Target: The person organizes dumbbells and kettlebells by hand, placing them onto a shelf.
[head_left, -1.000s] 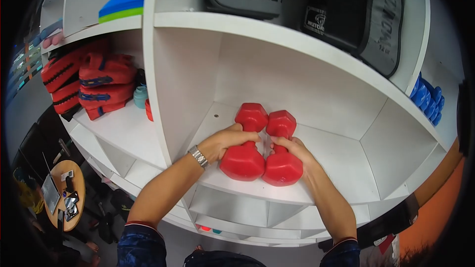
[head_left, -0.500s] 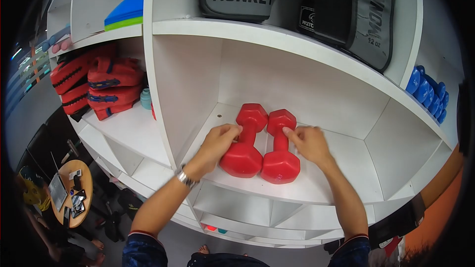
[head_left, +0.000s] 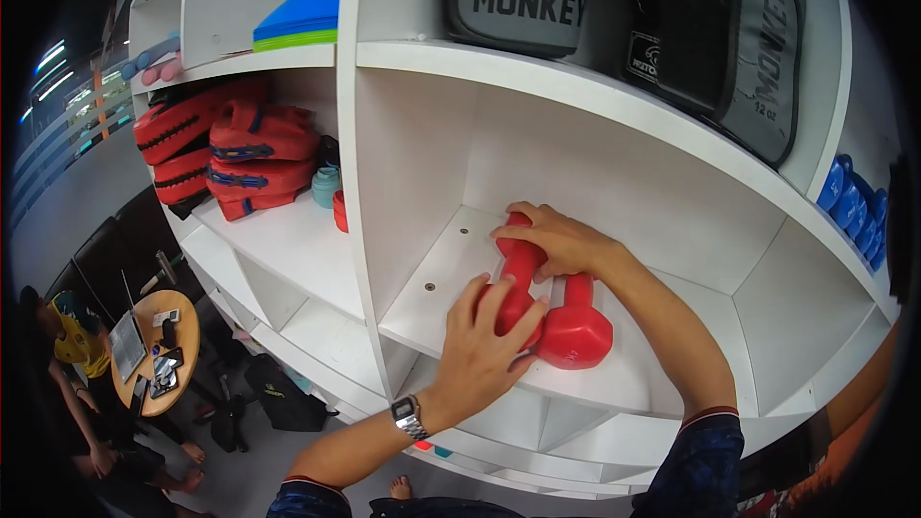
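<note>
Two red hexagonal dumbbells stand side by side on the white shelf (head_left: 413, 312). My right hand (head_left: 556, 242) reaches across from the right, its fingers wrapped over the far head of the left dumbbell (head_left: 521, 267). On that dumbbell's near head lies my left hand (head_left: 484, 341), fingers spread and bent over it, a silver watch on the wrist. The right dumbbell (head_left: 576, 334) is under my right wrist, its near head showing and its far head hidden.
Grey boxing gloves (head_left: 523, 2) sit on the shelf above. Red pads (head_left: 259, 158) and a teal jar (head_left: 325, 187) fill the left compartment. Blue dumbbells (head_left: 854, 206) are at the right. A round table (head_left: 187, 326) stands lower left, a seated person (head_left: 82, 345) beside it.
My right hand has moved left from the right dumbbell onto the left one's far head. My left hand has shifted to its near head, fingers now spread. The view has turned slightly left.
</note>
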Available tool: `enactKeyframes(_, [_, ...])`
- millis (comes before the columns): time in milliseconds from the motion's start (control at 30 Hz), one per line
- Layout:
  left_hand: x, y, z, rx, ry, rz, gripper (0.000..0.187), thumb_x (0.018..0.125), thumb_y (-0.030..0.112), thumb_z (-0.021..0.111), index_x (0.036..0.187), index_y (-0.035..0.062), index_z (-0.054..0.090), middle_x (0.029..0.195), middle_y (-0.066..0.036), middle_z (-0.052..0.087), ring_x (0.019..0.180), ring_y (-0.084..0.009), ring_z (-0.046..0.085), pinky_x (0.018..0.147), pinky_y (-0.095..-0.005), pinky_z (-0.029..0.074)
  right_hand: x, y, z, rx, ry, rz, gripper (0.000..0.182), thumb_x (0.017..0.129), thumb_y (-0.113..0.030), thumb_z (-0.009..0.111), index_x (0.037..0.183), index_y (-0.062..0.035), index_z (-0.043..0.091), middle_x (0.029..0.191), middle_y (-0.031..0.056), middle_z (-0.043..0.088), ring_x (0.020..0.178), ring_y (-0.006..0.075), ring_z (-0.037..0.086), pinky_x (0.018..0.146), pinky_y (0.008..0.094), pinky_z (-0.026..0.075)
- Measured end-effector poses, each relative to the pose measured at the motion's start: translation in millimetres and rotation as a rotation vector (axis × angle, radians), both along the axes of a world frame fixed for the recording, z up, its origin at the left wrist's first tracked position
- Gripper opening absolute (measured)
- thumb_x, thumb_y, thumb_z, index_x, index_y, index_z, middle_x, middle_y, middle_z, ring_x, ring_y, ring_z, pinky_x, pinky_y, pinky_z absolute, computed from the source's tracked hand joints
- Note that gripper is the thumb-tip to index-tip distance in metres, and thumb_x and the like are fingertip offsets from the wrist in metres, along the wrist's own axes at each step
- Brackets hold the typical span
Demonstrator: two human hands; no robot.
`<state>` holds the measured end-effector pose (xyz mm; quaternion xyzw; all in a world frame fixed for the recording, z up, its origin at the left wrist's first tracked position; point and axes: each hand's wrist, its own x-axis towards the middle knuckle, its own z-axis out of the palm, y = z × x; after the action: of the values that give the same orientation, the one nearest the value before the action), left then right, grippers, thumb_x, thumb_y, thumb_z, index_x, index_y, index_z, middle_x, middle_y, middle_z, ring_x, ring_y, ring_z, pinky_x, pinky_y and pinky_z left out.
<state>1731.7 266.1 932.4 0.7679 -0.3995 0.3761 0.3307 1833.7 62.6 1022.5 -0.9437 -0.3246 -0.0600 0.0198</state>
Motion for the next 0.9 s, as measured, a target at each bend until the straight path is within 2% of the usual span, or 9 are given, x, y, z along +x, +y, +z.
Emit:
enactKeyframes(33, [3, -2, -4, 0.018, -0.044, 0.028, 0.063, 0.062, 0.014, 0.083, 0.121, 0.0141, 0.06, 0.133, -0.019, 0.042, 0.121, -0.0438, 0.04, 0.098, -0.0511, 0.039, 4, 2, -2, -0.052, 0.0, 0.0, 0.076, 0.059, 0.005, 0.077, 0.128, -0.0217, 0.056, 0.137, 0.0119, 0.045, 0.112, 0.0338, 0.052, 0.091, 0.0416, 0.052])
enactKeyframes(133, [9, -5, -7, 0.0, -0.1, 0.036, 0.055, 0.062, 0.012, 0.08, 0.115, 0.0153, 0.063, 0.129, -0.017, 0.046, 0.118, -0.0423, 0.043, 0.095, -0.0504, 0.04, 4, 0, -7, 0.001, -0.037, 0.004, 0.073, 0.06, 0.007, 0.074, 0.125, -0.0213, 0.058, 0.134, 0.0104, 0.047, 0.107, 0.0329, 0.054, 0.092, 0.0415, 0.051])
enactKeyframes(333, [13, 0, -8, -0.06, -0.014, -0.029, 0.056, 0.061, 0.011, 0.082, 0.114, 0.0146, 0.063, 0.131, -0.018, 0.045, 0.119, -0.0423, 0.04, 0.095, -0.0497, 0.041, 12, 9, 0, -0.019, 0.01, 0.021, 0.071, 0.058, 0.012, 0.067, 0.122, -0.0196, 0.061, 0.132, 0.0128, 0.048, 0.111, 0.0342, 0.053, 0.096, 0.0401, 0.049])
enactKeyframes(433, [19, 12, -5, -0.047, 0.023, -0.067, 0.059, 0.06, 0.011, 0.085, 0.114, 0.0139, 0.062, 0.132, -0.017, 0.043, 0.121, -0.0423, 0.039, 0.095, -0.049, 0.043, 20, 17, 4, -0.024, 0.053, -0.004, 0.073, 0.058, 0.012, 0.07, 0.123, -0.0192, 0.061, 0.136, 0.0141, 0.047, 0.121, 0.0348, 0.05, 0.101, 0.0405, 0.046])
enactKeyframes(600, [37, 30, 4, 0.019, 0.035, -0.107, 0.065, 0.057, 0.011, 0.088, 0.116, 0.0143, 0.061, 0.133, -0.017, 0.04, 0.122, -0.0414, 0.038, 0.094, -0.0482, 0.046, 32, 26, 6, 0.028, 0.012, 0.013, 0.074, 0.058, 0.01, 0.072, 0.125, -0.0188, 0.061, 0.136, 0.0143, 0.047, 0.121, 0.0351, 0.049, 0.103, 0.0409, 0.045])
enactKeyframes(733, [54, 37, 2, 0.019, 0.026, -0.062, 0.067, 0.056, 0.013, 0.089, 0.117, 0.0147, 0.061, 0.133, -0.016, 0.042, 0.122, -0.0406, 0.038, 0.094, -0.0478, 0.046, 55, 28, 1, 0.033, -0.076, 0.073, 0.073, 0.061, 0.003, 0.075, 0.128, -0.0195, 0.058, 0.133, 0.0149, 0.048, 0.114, 0.0353, 0.051, 0.1, 0.0403, 0.046])
enactKeyframes(900, [57, 37, 3, 0.012, 0.046, -0.029, 0.066, 0.057, 0.015, 0.088, 0.117, 0.0149, 0.061, 0.133, -0.016, 0.043, 0.121, -0.0402, 0.04, 0.094, -0.0474, 0.046, 71, 36, -7, 0.027, -0.053, 0.146, 0.076, 0.062, 0.003, 0.075, 0.131, -0.0199, 0.055, 0.134, 0.0148, 0.048, 0.116, 0.0355, 0.051, 0.101, 0.04, 0.045])
